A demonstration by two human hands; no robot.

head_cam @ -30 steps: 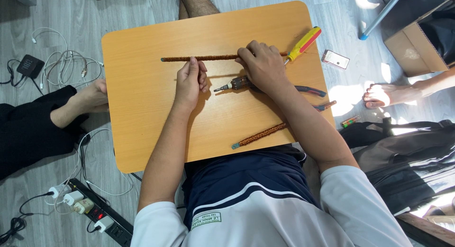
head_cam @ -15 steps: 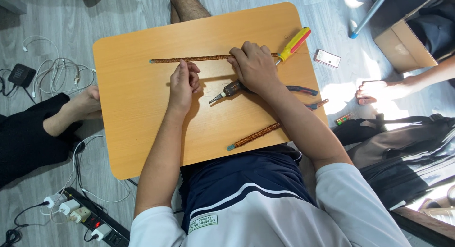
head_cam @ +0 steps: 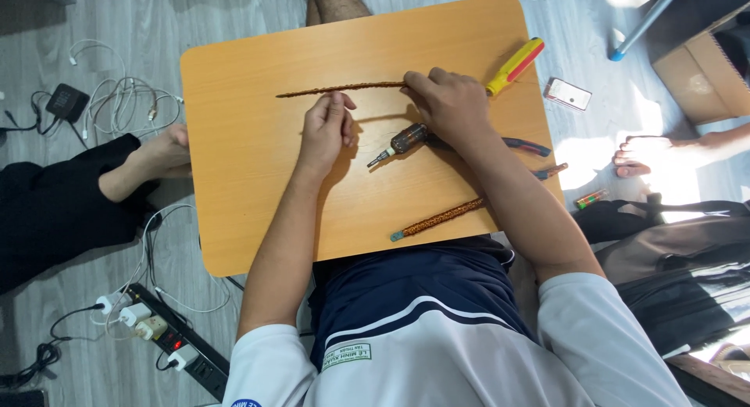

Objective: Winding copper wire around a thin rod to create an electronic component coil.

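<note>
Cables (head_cam: 117,102) and a black adapter lie on the grey floor at the far left, near another person's bare foot (head_cam: 152,158) beside the edge of the low wooden table (head_cam: 234,180); a power strip (head_cam: 168,340) with plugs sits further down. On the tabletop, a long thin brown rod (head_cam: 336,89) runs crosswise near the far edge. The left hand (head_cam: 324,130) rests just beside it, fingers curled loosely with the fingertips (head_cam: 337,102) near or touching the rod, holding nothing firmly that I can see, probably to keep the rod from rolling. Between the hands lies a small dark tool with a metal tip (head_cam: 394,144), flat on the table. The right hand (head_cam: 449,106) is closed over the rod's right end, pinching it against the surface, which seems meant to steady that end. Just beyond it lies a yellow-and-red screwdriver (head_cam: 516,66), angled toward the table's corner. Pliers with red-and-blue handles (head_cam: 527,147) poke out beside the right forearm, and a second brown rod (head_cam: 441,218) lies slantwise near the table's near edge. Off the table to the right are a small white box (head_cam: 568,94), a cardboard box (head_cam: 699,71) and another person's foot (head_cam: 637,157).
</note>
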